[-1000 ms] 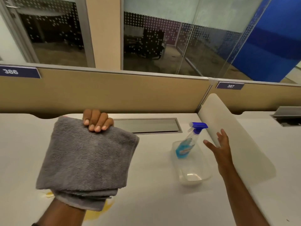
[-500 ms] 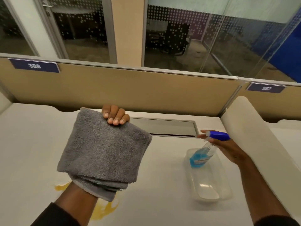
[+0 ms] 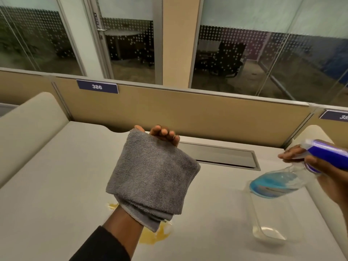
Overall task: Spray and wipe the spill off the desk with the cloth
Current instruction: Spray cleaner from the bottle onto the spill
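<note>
The left hand [image 3: 162, 134] grips the grey cloth [image 3: 152, 178], the right hand [image 3: 320, 166] grips the spray bottle [image 3: 278, 183], so spraying the yellow spill [image 3: 154, 236] near the worktop's [image 3: 56, 185] front edge likely comes next.

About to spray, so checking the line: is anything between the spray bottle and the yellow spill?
Partly. The left hand holds the grey cloth over the spill; the spray bottle sits right.

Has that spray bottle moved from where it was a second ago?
Yes. The spray bottle has left the clear tray where it stood; the right hand now holds it tilted, lifted above the tray's far end.
</note>
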`<move>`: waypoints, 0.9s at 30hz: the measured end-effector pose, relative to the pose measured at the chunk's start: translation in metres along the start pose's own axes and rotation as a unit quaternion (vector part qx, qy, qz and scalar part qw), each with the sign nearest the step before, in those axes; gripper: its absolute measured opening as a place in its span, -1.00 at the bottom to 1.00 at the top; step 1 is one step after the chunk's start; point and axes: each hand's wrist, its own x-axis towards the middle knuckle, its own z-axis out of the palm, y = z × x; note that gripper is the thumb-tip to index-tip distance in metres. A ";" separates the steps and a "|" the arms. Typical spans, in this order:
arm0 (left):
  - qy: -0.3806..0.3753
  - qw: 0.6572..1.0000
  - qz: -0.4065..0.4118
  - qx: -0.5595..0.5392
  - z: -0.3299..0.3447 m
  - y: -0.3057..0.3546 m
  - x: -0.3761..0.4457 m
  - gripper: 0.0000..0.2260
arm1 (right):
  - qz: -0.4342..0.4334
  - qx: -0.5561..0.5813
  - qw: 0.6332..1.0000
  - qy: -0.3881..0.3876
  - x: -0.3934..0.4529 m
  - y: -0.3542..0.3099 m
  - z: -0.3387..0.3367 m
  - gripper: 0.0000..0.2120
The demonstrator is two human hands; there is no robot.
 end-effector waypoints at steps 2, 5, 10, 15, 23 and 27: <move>-0.112 0.994 0.000 0.015 0.018 0.008 -0.008 -0.32 | -0.053 0.017 0.998 0.000 -0.005 -0.040 0.029 -0.73; -0.299 0.953 0.004 0.040 0.031 0.025 -0.010 -0.30 | -0.099 0.062 0.993 -0.009 -0.019 -0.097 0.094 -0.86; -0.396 0.916 -0.067 0.003 0.042 0.057 -0.026 -0.23 | -0.125 0.055 0.990 -0.036 -0.052 -0.137 0.202 -0.83; -0.402 0.914 -0.046 0.020 0.061 0.085 -0.041 -0.30 | -0.094 0.035 0.994 -0.036 -0.072 -0.160 0.292 -0.76; -0.392 0.914 -0.064 0.082 0.091 0.110 -0.058 -0.30 | -0.091 0.059 0.994 0.007 -0.083 -0.189 0.365 -0.68; -0.383 0.909 -0.085 0.141 0.102 0.116 -0.062 -0.29 | -0.116 0.036 0.993 0.009 -0.082 -0.198 0.373 -0.68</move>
